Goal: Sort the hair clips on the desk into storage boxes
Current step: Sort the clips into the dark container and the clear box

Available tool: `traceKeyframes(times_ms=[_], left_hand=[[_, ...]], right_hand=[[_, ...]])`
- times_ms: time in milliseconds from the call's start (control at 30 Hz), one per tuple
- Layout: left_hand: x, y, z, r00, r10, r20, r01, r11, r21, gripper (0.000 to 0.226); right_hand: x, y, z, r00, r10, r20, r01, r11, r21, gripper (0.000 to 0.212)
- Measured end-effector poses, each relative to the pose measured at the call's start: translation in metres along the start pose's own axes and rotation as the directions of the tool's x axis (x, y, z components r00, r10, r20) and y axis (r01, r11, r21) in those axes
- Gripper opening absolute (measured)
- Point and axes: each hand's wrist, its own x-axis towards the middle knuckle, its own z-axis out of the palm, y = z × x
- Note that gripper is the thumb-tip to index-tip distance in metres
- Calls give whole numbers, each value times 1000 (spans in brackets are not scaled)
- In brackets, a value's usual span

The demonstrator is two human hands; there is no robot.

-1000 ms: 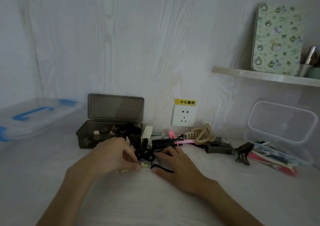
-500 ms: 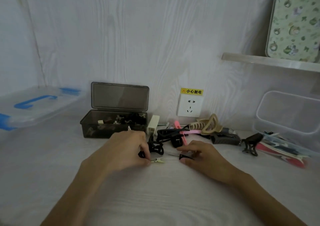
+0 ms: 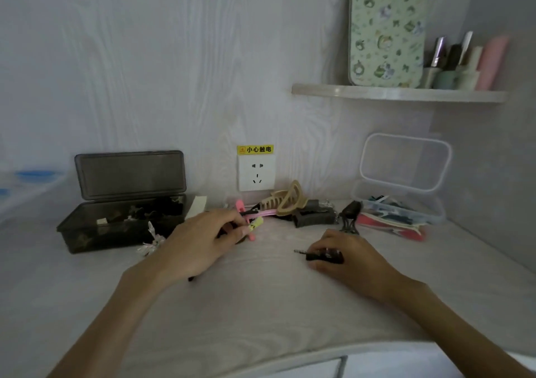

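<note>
The left hand (image 3: 200, 244) is pinching a yellow clip (image 3: 255, 223) and the right hand (image 3: 345, 257) is gripping a black clip (image 3: 320, 255), each probably needing carrying to a storage box next.

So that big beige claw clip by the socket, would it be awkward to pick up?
Probably not. The beige claw clip looks like rigid plastic, so likely stiff and light. Its open loops and teeth offer grip. It leans on other clips, so it may tip or snag.
</note>
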Motion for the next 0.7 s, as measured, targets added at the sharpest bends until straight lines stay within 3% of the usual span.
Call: traceKeyframes(times_ms=[100,200,267,367,567,633,700], left_hand=[[25,29,7,998,9,60,3,981,-196,16],[58,72,24,997,82,3,-79,966,-246,17],[83,104,41,985,154,-74,-166,965,-203,16],[119,143,69,971,206,-118,-221,967,-129,23],[173,166,95,960,111,-256,-154,976,-154,29],[185,163,96,961,60,-269,-111,978,-175,30],[195,159,100,968,32,-248,-78,981,-177,30]], right_hand=[[-15,26,-20,969,17,-247,-20,1000,-9,18],[-23,61,-48,777,79,-624,-98,995,5,21],[-21,85,-64,679,139,-721,-174,984,26,22],[-9,115,-70,725,212,-656,-252,967,34,24],[16,151,-82,887,241,-394,-295,952,-80,29],[17,159,-91,901,287,-327,-328,942,-77,29],[13,164,-101,872,339,-352,-350,936,35,31]])
